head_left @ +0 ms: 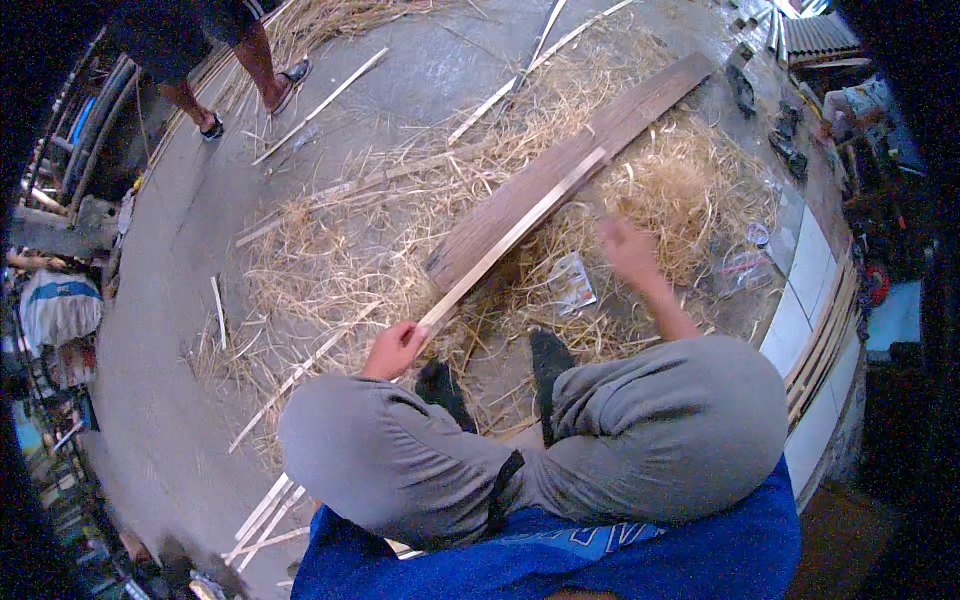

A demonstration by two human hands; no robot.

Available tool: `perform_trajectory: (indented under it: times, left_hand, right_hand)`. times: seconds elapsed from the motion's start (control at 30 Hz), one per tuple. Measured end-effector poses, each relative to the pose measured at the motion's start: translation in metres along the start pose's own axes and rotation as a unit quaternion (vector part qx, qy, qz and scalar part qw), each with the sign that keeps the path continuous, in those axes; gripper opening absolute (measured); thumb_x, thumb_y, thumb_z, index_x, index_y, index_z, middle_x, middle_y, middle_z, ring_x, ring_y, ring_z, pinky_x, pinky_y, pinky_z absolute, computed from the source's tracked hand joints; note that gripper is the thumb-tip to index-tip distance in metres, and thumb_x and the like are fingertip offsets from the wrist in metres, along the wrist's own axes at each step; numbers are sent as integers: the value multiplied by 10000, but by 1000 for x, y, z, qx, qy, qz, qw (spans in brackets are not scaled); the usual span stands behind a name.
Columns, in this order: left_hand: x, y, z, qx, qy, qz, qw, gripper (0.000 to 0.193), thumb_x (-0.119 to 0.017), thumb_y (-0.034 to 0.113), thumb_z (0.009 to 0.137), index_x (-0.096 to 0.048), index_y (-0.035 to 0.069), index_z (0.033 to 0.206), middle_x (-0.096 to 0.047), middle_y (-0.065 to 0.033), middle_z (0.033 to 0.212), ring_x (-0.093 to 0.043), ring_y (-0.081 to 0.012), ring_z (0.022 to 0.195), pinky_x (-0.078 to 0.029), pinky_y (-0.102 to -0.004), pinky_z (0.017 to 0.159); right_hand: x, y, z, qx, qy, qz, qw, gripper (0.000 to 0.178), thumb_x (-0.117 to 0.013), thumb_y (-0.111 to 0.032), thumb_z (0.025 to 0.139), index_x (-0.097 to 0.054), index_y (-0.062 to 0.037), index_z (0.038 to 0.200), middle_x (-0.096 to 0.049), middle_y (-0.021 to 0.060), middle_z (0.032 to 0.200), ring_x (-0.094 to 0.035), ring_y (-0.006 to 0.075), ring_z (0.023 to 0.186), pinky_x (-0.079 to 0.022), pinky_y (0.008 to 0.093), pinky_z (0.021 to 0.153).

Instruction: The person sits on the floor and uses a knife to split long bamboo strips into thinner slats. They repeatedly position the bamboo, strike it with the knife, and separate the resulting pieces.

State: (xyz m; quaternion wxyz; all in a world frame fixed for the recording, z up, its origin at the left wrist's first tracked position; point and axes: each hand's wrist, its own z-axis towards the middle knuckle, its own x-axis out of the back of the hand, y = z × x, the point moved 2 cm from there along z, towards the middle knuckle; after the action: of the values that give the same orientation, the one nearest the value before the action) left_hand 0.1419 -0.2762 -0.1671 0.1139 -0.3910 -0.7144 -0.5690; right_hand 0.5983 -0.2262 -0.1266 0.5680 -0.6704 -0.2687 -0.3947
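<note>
My left hand (pixel 395 349) is closed around the near end of a long pale strip of wood or bamboo (pixel 520 229). From there the strip slants away to the upper right, along the near edge of a brown plank (pixel 560 180). My right hand (pixel 629 250) is off to the right of the strip, apart from it, above the curly shavings. Motion smears its fingers, so whether they hold anything is not visible. Between my hands and the plank lies a small printed packet (pixel 571 284) on the shavings.
Shavings (pixel 670 190) cover much of the concrete floor, with loose strips (pixel 300 378) among them. Another person's legs (pixel 258 65) stand at the upper left. White tiles (pixel 806 262) and stacked strips (pixel 825 340) lie at the right. A white sack (pixel 62 310) sits at the far left.
</note>
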Motion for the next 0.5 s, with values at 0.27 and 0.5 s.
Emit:
perform_trajectory:
  times: [0.27, 0.5]
  left_hand:
    - [10, -12, -15, -22, 90, 227, 970, 361, -422, 369, 967, -575, 53, 883, -598, -205, 747, -579, -399, 659, -441, -490, 601]
    - [24, -25, -1, 164, -193, -119, 960, 486, -403, 420, 981, -623, -8, 913, -587, -96, 620, -603, -231, 616, -471, -380, 591]
  right_hand:
    - [-40, -5, -15, 39, -82, -55, 994, 369, -463, -372, 920, -582, -80, 1111, -648, 225, 910, -632, 412, 852, -486, 522, 745]
    - [12, 5, 21, -78, 46, -23, 996, 442, -465, -438, 928, -559, -56, 1130, -639, 261, 889, -620, 454, 819, -485, 534, 699]
